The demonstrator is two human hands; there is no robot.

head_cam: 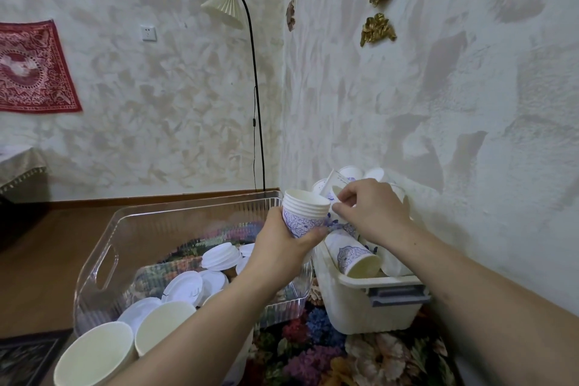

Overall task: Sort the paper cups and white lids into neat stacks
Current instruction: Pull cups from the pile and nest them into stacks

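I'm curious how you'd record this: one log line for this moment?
left hand: holds cup stack | right hand: pinches loose cup | lids: clear bin

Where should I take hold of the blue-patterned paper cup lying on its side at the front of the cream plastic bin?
Grip the blue-patterned paper cup across its patterned wall, near the open rim, probably coming from above. It lies tilted on the cream plastic bin with its mouth facing forward and its upper side exposed, while its base sits tucked under other cups.
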